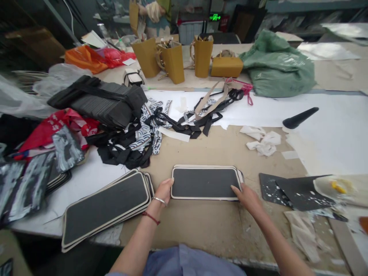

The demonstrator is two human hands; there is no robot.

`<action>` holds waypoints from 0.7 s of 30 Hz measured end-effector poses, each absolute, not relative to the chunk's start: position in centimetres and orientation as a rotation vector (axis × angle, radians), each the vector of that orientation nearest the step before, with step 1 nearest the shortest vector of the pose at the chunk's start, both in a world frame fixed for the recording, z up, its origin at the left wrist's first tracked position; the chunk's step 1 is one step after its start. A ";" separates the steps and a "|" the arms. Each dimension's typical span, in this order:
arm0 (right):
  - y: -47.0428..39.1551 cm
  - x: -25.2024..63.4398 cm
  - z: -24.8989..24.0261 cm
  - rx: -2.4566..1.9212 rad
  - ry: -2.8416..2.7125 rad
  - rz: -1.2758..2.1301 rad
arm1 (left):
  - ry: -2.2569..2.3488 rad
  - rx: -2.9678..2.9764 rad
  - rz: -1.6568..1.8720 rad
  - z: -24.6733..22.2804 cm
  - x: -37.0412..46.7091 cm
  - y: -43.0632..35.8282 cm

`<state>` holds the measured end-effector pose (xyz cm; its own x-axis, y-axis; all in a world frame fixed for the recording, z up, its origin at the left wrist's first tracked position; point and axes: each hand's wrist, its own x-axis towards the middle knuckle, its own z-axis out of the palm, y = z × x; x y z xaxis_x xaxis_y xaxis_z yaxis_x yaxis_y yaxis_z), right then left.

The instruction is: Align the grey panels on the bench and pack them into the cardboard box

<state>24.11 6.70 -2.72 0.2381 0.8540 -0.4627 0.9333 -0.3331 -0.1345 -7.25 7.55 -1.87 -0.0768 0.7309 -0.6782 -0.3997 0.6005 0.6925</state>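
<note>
Reaches forward with forearms converging, gripping one stack of black panels [205, 182] by opposite ends with left hand [164, 190] and right hand [244, 194], near the table's [207, 226] front edge. Has one panel pile [106, 209] leftward, three tall mustard bags [174, 63] beyond.

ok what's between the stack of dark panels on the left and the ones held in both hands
In the head view, the left hand, a silver bangle at its wrist, lies between the left stack and the held panels.
</note>
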 end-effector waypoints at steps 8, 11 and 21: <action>6.5 23.6 -2.1 2.323 1.640 -0.685 | 1.378 0.190 1.067 -3.0 -7.0 7.5; 6.4 23.2 -1.8 2.344 1.630 -0.692 | 1.436 0.217 1.077 -3.4 -6.8 7.5; 5.8 22.6 -1.1 2.395 1.625 -0.702 | 1.755 0.750 1.048 -3.5 -6.9 7.7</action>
